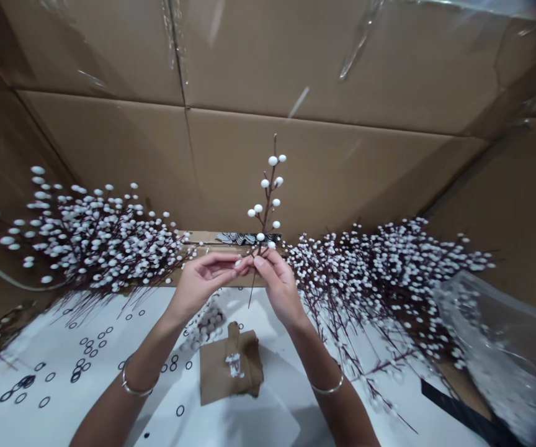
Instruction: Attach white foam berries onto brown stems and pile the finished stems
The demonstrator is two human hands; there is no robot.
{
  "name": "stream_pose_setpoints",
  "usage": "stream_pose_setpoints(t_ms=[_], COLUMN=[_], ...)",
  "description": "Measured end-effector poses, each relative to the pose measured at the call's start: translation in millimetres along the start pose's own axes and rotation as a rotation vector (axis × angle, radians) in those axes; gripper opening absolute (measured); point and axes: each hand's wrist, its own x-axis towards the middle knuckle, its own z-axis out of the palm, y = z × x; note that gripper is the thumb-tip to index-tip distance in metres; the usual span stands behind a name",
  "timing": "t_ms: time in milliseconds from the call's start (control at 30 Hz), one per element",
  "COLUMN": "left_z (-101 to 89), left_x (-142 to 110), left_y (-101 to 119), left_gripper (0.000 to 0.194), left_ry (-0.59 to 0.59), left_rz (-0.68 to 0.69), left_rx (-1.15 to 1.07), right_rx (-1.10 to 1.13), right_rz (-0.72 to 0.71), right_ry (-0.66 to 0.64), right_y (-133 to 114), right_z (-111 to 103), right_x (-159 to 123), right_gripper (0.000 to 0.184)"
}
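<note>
1. My right hand [280,288] pinches the white-berried spray [268,198] tightly by its upright stem.
2. My left hand [203,279] is just beside it, fingers narrowed; I can't tell whether they grip.
3. Folded brown cardboard [212,372] lies below, on a ring-printed white sheet [54,347].
4. A berry-spray heap [91,242] and another berry-spray heap [379,273] flank me, before a cardboard wall [296,167].

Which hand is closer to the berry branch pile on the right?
Right. The right hand is just left of the berry branch pile; the left hand is farther away, on the right hand's other side.
</note>
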Motion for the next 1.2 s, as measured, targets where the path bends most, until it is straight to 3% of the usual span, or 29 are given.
stream_pose_setpoints(t_ms=[267,567,800,1200], left_z=[1.7,11.3,21.8,23.4], left_x=[2,-2,-5,-7], left_y=[-4,-4,-7,-10], left_gripper=[0.030,0.021,0.018,0.018], left_ry=[0.123,0.235,0.245,0.255], left_rz=[-0.015,0.025,0.016,0.053], left_rx=[-0.132,-0.283,-0.358,-0.332], right_rx=[0.045,-0.095,-0.087,-0.139], right_rz=[-0.027,-0.025,-0.033,-0.040], right_ry=[0.016,-0.022,0.023,0.068], right_y=[2,1,6,15], right_z=[0,6,7,6], right_x=[-1,-3,-5,-8], right_gripper=[0.014,0.014,0.012,0.013])
